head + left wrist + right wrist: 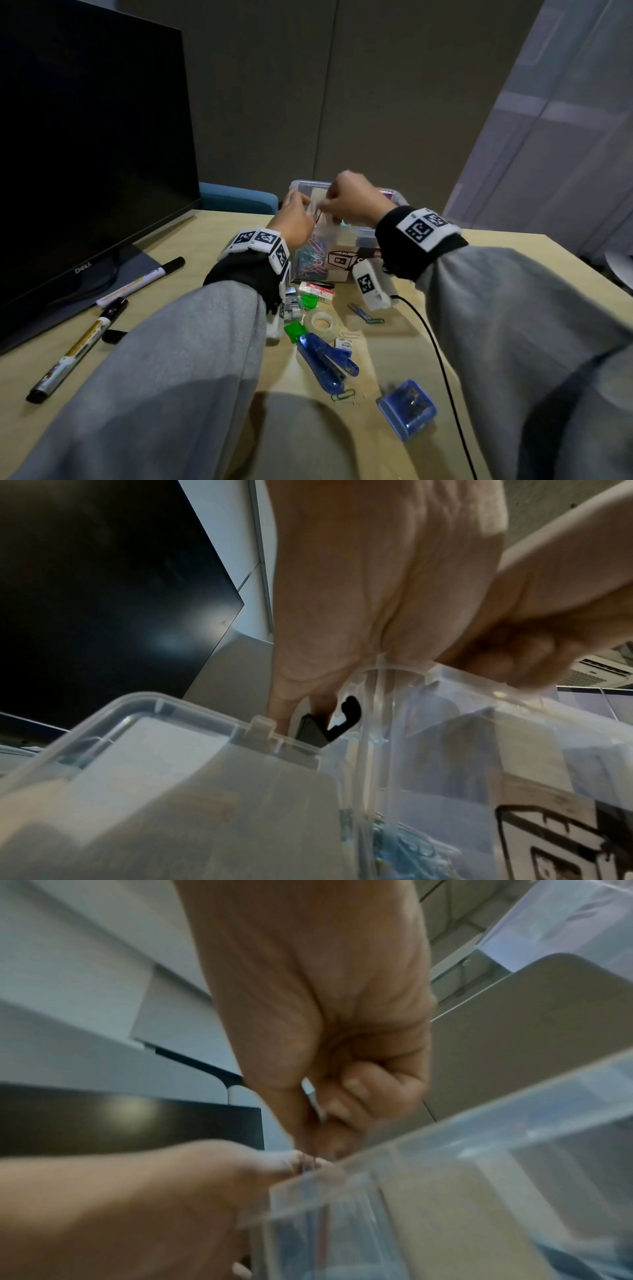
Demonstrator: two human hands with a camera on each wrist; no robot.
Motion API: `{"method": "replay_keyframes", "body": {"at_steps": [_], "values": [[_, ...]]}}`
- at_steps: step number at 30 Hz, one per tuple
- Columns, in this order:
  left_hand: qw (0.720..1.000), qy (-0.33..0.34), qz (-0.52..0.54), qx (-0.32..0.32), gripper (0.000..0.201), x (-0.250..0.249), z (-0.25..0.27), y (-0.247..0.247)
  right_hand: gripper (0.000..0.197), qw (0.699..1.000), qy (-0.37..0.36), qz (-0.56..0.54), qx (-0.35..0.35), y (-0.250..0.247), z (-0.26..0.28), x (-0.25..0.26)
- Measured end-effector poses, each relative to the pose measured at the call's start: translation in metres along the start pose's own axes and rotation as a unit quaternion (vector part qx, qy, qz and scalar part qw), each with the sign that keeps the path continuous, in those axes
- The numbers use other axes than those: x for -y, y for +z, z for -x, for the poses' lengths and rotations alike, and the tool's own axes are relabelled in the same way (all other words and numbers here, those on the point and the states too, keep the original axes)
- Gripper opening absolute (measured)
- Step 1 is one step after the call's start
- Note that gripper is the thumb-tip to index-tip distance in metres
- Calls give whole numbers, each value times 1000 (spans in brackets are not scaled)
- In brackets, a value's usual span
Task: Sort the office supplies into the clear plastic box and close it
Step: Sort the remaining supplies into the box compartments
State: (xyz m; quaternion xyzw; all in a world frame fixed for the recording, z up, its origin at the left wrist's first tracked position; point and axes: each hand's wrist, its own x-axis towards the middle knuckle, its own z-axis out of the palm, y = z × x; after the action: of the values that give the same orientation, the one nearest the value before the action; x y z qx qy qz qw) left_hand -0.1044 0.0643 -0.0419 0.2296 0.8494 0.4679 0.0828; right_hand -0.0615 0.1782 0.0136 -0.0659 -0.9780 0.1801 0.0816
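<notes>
The clear plastic box (346, 236) stands at the table's far middle, with coloured paper clips (313, 255) in its left compartment. Both hands meet above that left end. My left hand (294, 217) pinches a black binder clip (329, 723) just over the box rim (479, 685). My right hand (349, 202) has its fingers curled, and its thumb and forefinger pinch something thin right at the left fingertips (291, 1158); I cannot make out what it is. A blue stapler (325, 363), tape roll (320, 322), green clips (296, 330) and a blue case (407, 407) lie on the table.
A dark monitor (85, 154) fills the left side. Two markers (77, 353) (140, 282) lie in front of it. A black cable (442, 370) runs from my right wrist to the near edge. A small eraser box (317, 291) and loose paper clips (366, 313) sit before the clear box.
</notes>
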Motion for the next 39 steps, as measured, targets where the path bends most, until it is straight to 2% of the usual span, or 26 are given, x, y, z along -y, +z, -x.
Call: {"method": "replay_keyframes", "body": {"at_steps": [1,3,7,8,9,12,14,17,21,24,29,32,35,39], "values": [[1000,-2,4,0,41,0,0,0,22,999,-3,34,31,4,-2,-1],[1000,-4,5,2,42,0,0,-1,20,998,-18,49,48,4,0,-4],[1000,6,-7,8,41,0,-1,-1,11,996,-85,-10,-7,-15,20,-15],[1000,8,-10,7,41,0,-2,-1,12,995,-93,-29,20,-21,26,-20],[1000,10,-13,5,41,0,-2,-1,12,992,-88,-35,78,-24,34,-25],[1000,13,-21,5,41,1,-3,-1,6,960,-51,55,270,-13,53,-45],[1000,12,-22,5,41,2,-3,0,28,932,-68,171,312,6,62,-60],[1000,11,-18,4,40,2,-3,0,66,903,-134,252,321,31,71,-78],[1000,12,-26,3,41,2,-4,0,75,897,-167,268,309,43,75,-90],[999,17,-28,-2,38,2,-5,1,68,899,-163,271,304,44,75,-89],[999,19,-31,-10,36,2,-6,2,34,908,-143,264,291,44,70,-89],[999,20,-31,-7,37,2,-6,2,22,911,-130,265,289,45,70,-92],[999,23,-30,-7,36,3,-7,3,16,915,-125,255,286,45,71,-95],[999,19,-30,-5,35,3,-7,2,17,912,-127,260,289,43,76,-95]]}}
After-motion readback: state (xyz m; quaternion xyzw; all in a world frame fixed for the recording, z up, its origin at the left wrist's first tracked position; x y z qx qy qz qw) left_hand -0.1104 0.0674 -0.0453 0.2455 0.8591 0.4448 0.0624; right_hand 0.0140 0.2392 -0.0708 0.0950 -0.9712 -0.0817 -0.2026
